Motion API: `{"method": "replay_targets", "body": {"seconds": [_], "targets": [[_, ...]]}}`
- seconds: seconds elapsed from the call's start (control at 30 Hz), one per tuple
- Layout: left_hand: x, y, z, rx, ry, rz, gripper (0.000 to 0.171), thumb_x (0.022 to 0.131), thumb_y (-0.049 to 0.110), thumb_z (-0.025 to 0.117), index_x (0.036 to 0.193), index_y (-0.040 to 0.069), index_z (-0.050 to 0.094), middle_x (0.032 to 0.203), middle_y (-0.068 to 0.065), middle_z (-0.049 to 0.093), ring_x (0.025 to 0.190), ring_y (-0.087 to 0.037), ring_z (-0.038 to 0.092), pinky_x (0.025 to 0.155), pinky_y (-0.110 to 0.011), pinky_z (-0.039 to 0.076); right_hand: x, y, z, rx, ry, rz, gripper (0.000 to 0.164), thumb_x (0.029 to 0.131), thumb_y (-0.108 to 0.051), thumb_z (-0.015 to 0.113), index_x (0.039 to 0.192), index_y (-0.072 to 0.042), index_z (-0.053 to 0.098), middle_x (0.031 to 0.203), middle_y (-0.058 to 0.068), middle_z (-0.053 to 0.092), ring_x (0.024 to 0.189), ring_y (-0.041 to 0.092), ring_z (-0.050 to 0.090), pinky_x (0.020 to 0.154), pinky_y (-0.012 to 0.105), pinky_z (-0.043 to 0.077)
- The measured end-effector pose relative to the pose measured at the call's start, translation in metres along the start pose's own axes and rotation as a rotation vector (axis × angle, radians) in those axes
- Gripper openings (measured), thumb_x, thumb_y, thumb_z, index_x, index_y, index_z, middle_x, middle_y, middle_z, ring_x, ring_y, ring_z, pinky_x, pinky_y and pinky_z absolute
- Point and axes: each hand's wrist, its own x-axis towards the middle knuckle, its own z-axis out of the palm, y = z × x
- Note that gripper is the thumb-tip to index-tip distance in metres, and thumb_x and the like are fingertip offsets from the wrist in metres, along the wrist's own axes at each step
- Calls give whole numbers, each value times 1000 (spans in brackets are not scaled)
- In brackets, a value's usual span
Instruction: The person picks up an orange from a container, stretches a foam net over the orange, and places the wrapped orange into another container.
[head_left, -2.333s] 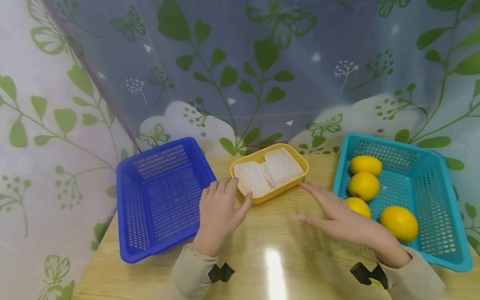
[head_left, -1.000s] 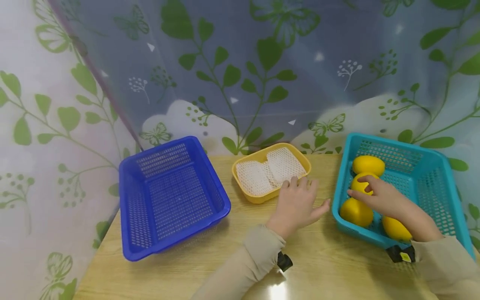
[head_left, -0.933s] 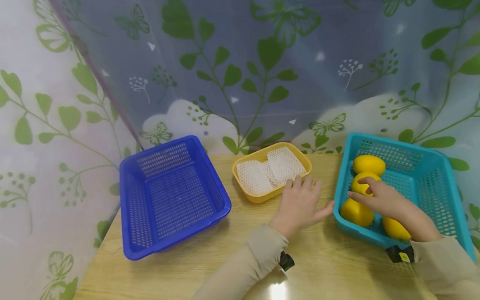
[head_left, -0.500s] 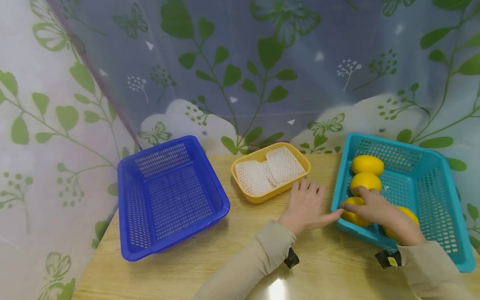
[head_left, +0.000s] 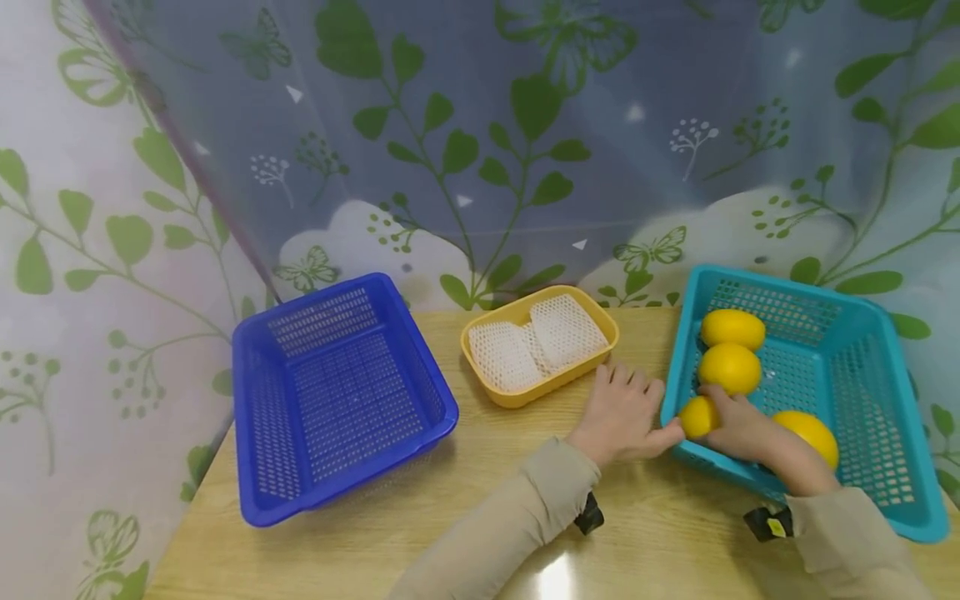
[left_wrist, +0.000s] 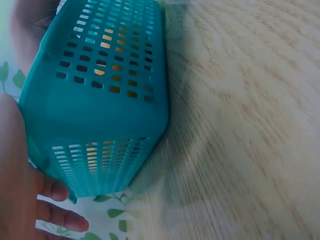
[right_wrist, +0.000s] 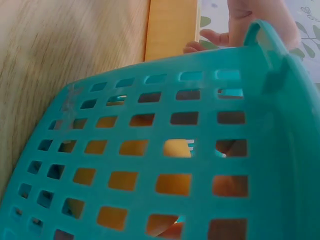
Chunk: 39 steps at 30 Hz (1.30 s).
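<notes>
Inside the teal basket [head_left: 862, 392], my right hand [head_left: 746, 429] grips a lemon [head_left: 698, 417] in the near left corner. The lemon is turned partly end-on, and the fingers cover its right side. Two more lemons lie behind it along the left wall, the closer lemon [head_left: 730, 368] beside the far lemon [head_left: 732, 330]. Another lemon [head_left: 808, 440] sits to the right, partly behind my right wrist. My left hand [head_left: 626, 412] is at the basket's left rim, thumb against the corner, fingers extended and holding nothing. The right wrist view shows mostly basket wall [right_wrist: 150, 165].
A yellow tray [head_left: 555, 385] with white foam netting [head_left: 566, 331] stands at the back middle, just beyond my left fingertips. At the left is a blue basket [head_left: 352, 408] with nothing in it. All stand on a wooden table [head_left: 480, 517] before a patterned curtain [head_left: 480, 150].
My left hand moved right from beside the blue basket to the teal basket's rim. My right hand went into the teal basket, came nearer and took hold of the front lemon, turning it.
</notes>
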Motion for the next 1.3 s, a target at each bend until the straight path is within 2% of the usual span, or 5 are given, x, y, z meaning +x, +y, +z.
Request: {"method": "replay_targets", "body": {"seconds": [0.2, 0.53, 0.87, 1.1, 1.3], "targets": [[0, 3, -1, -8, 51, -21, 37, 96, 53, 29, 97, 25, 52, 95, 6, 51, 91, -16, 45, 79, -32, 32, -1, -3, -1, -3, -25, -26, 70, 84, -11, 66, 136, 17, 28, 117, 50, 39, 99, 52, 49, 80, 63, 44], [0, 6, -3, 10, 85, -38, 32, 94, 52, 34, 95, 23, 47, 84, 6, 45, 83, -16, 42, 75, -32, 29, -1, 0, -2, -12, 3, -61, 65, 78, -6, 71, 131, 14, 38, 112, 40, 51, 97, 48, 50, 77, 58, 45], [0, 7, -6, 44, 32, -29, 35, 95, 54, 30, 99, 24, 48, 89, 5, 48, 85, -18, 44, 73, -33, 28, -4, -3, -5, -1, 28, -48, 68, 77, -11, 76, 131, 11, 40, 108, 37, 52, 90, 43, 51, 74, 55, 45], [0, 6, -13, 76, 24, -29, 37, 96, 54, 26, 97, 24, 47, 85, 5, 47, 80, -18, 43, 70, -34, 30, -3, -3, -6, -5, 70, -53, 72, 76, -20, 79, 131, 8, 41, 103, 33, 52, 84, 38, 50, 69, 50, 45], [-1, 6, -15, 75, -10, -33, 36, 96, 55, 26, 97, 25, 47, 84, 4, 46, 79, -18, 41, 69, -33, 29, -6, -6, -8, -6, 96, -50, 73, 74, -21, 81, 130, 7, 43, 101, 34, 50, 81, 37, 49, 65, 48, 44]]}}
